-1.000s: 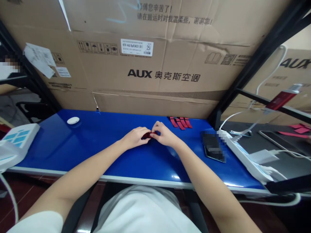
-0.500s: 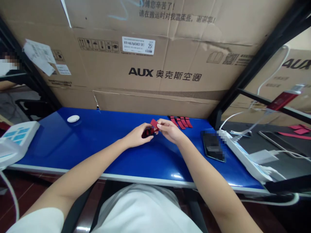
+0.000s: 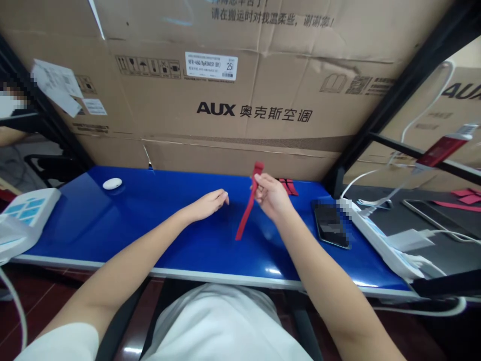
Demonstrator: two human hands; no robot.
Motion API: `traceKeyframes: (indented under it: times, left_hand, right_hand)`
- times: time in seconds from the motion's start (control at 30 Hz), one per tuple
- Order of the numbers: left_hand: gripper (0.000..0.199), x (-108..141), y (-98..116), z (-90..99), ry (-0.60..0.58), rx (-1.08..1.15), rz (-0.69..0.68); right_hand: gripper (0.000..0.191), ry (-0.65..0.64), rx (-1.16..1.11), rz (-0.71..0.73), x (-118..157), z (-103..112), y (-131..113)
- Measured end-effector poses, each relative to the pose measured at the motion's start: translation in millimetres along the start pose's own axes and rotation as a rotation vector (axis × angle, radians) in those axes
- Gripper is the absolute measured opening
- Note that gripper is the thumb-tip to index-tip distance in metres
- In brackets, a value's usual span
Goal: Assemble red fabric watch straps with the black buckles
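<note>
My right hand (image 3: 272, 195) pinches a red strap (image 3: 246, 214), probably fabric, near its upper end. The strap's top is folded over, and its long tail hangs down and to the left above the blue table (image 3: 150, 215). To the left, apart from the strap, my left hand (image 3: 209, 204) hovers with its fingers curled together; nothing shows in them. Behind my right hand, more red straps (image 3: 289, 187) with black parts lie at the table's back edge, partly covered by the hand.
A smartphone (image 3: 330, 225) lies right of my right forearm, beside a white power strip (image 3: 379, 240) with cables. A white round object (image 3: 112, 184) sits back left. A large cardboard box (image 3: 169, 125) walls off the back. At the left edge stands a white-and-blue device (image 3: 30, 220).
The red and black bundle held between both hands is now a stretched-out red strap in my right hand. My left hand has let go and moved slightly left.
</note>
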State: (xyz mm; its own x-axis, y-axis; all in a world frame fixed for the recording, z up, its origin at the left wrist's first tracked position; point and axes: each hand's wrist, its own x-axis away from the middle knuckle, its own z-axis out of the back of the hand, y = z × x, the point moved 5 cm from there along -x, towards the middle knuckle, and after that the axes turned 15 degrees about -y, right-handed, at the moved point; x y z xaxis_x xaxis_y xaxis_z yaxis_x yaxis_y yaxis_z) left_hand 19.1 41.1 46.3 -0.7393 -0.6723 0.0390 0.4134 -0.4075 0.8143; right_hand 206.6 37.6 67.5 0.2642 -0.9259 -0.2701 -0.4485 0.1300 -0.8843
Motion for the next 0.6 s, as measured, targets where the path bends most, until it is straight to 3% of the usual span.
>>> traceKeyframes:
  times: [0.13, 0.2, 0.27, 0.37, 0.43, 0.53, 0.6]
  left_hand:
    - [0.045, -5, 19, -14.9, -0.039, -0.007, -0.127]
    - [0.040, -6, 14, -11.7, -0.018, -0.130, -0.085]
    - [0.037, -3, -1, 2.3, 0.042, -0.268, 0.054]
    - [0.034, 6, -28, 33.0, 0.147, -0.484, 0.305]
    - [0.034, 14, -44, 50.8, 0.174, -0.584, 0.478]
    - [0.046, 25, -64, 70.9, 0.240, -0.636, 0.719]
    - [0.055, 30, -74, 79.5, 0.305, -0.627, 0.852]
  right_hand:
    - [0.035, -0.007, 0.077, -0.121, -6, -21, 40]
    - [0.030, -0.059, 0.183, -0.173, -10, -20, 48]
    - [0.026, -0.060, 0.425, -0.209, -13, -5, 45]
    - [0.028, 0.144, 1.125, -0.172, -14, 35, 22]
    - [0.042, 0.250, 1.475, -0.330, -15, 61, 18]
    - [0.055, 0.266, 1.632, -0.682, -14, 86, 29]
    - [0.058, 0.226, 1.658, -0.767, -14, 88, 36]
